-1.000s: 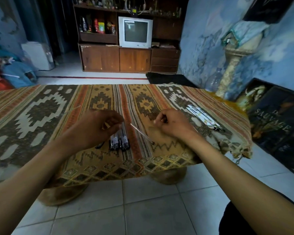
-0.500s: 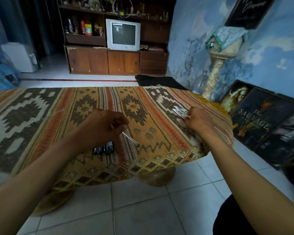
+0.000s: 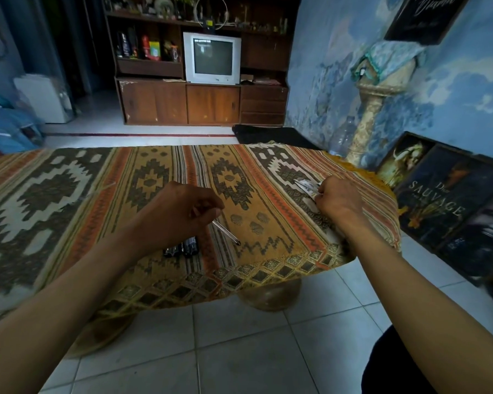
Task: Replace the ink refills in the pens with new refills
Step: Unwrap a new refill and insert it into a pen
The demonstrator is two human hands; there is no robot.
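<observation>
Right hand (image 3: 337, 199) newly on refill packet (image 3: 305, 185)

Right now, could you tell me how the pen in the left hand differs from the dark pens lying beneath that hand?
The clear pen looks see-through and slim; the dark pens are black and opaque.
The clear pen is single and held in the left hand, slanting toward the right; the dark pens lie bunched side by side on the cloth, ungripped.
The clear pen shows most of its length; the dark pens are largely hidden under the hand.
Both are over the cloth's near edge.
</observation>
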